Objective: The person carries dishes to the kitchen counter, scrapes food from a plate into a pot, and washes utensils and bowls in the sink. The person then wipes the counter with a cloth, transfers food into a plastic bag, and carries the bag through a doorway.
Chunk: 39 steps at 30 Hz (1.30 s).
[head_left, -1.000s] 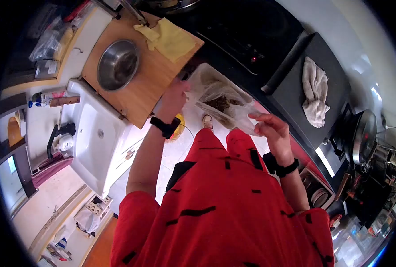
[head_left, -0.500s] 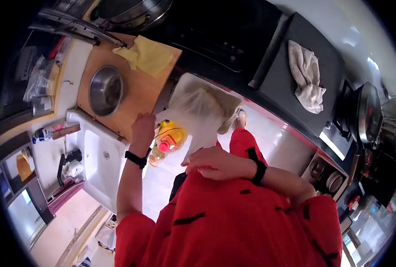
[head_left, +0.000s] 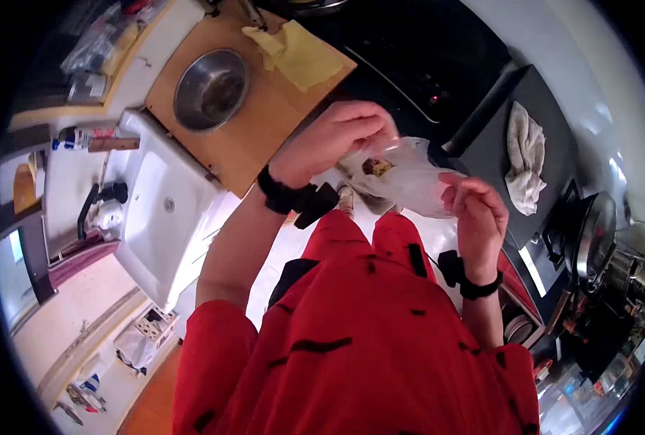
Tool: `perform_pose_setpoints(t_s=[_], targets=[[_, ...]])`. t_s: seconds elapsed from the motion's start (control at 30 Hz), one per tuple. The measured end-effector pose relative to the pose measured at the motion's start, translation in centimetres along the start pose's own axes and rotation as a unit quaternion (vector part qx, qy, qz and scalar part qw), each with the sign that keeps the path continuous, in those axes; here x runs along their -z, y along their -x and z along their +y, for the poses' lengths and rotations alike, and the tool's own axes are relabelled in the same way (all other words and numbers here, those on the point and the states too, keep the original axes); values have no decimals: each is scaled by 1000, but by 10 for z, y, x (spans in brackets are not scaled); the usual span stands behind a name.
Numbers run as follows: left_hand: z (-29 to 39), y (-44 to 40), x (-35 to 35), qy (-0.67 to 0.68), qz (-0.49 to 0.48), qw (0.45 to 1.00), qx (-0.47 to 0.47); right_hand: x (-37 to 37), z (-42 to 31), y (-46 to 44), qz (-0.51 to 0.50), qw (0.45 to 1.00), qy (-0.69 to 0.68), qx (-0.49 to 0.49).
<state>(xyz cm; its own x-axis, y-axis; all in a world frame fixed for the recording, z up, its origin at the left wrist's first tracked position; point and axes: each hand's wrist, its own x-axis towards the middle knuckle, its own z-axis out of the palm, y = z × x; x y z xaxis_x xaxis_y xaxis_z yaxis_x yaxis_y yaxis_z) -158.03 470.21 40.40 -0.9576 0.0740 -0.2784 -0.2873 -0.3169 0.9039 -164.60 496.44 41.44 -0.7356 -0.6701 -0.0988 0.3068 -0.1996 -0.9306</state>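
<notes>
Between my two hands hangs a translucent plastic bag point(head_left: 413, 185), its mouth spread and something brown and yellowish showing inside. My left hand point(head_left: 344, 134) pinches the bag's upper left edge with curled fingers. On the other side, my right hand point(head_left: 478, 210) grips the right edge between thumb and fingers. Below the bag, the pale bin seen earlier is mostly hidden. A steel bowl point(head_left: 211, 90) sits on the wooden board to the left, with a yellow cloth point(head_left: 304, 56) at the board's far end.
The wooden board point(head_left: 264, 130) partly covers a white sink point(head_left: 152, 210). A black hob point(head_left: 402, 51) lies ahead. To the right are a dark panel point(head_left: 493, 145) with a grey cloth point(head_left: 525, 159) and a lidded pan point(head_left: 594, 232). A shoe point(head_left: 346, 199) shows on the floor.
Compared with half a second ago, the bag is raised and spread between my hands. My left hand has come away from the board's edge, and my right hand has moved right. The view has shifted.
</notes>
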Motion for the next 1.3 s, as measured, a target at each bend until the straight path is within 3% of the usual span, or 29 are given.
perform_pose_setpoints(t_s=[0.07,0.13,0.23,0.4,0.5,0.6,0.63,0.67,0.73,0.77,0.83,0.9,0.97,1.0,1.1,1.23,1.3], targets=[[-2,0,-3,68,-18,998,-3,-12,-5,5,59,997,-19,-43],[-5,-1,-6,150,-69,986,-14,-34,-11,-6,37,997,-41,-48],[-14,-6,-11,125,-105,986,-12,-47,-4,-27,-23,996,-52,-74],[-43,-7,-5,168,-89,982,-18,-56,16,-63,-66,987,-100,-107],[-51,-2,-9,268,-65,961,-4,-59,26,-78,-60,986,-94,-125],[-45,1,-4,231,-43,972,-11,-53,48,-92,-78,982,-73,-156],[-41,-1,0,0,-14,998,-55,-47,57,-95,-76,982,-73,-156],[-38,-5,2,-231,16,968,-96,-39,65,-97,-84,989,48,-115],[-48,-11,7,-268,45,953,-132,-34,64,-96,-63,960,273,-18],[-52,-16,10,-304,76,935,-168,-29,60,-96,-61,960,273,-19],[-46,-24,23,-311,67,940,-128,-16,51,-98,-66,985,104,-123],[-45,-32,25,-109,42,991,-64,-3,62,-104,-68,981,132,-124],[-31,-25,15,-93,34,994,-54,6,80,-102,-56,983,107,-137],[-23,-21,7,-110,22,992,-64,-2,76,-97,-64,977,157,-128],[13,-15,-12,-114,13,989,-90,-4,79,-92,-92,983,130,-93],[62,-12,-19,-113,74,975,-174,32,85,-88,-56,983,70,-159],[76,-11,-20,-118,74,976,-169,51,97,-81,-68,983,94,-142]])
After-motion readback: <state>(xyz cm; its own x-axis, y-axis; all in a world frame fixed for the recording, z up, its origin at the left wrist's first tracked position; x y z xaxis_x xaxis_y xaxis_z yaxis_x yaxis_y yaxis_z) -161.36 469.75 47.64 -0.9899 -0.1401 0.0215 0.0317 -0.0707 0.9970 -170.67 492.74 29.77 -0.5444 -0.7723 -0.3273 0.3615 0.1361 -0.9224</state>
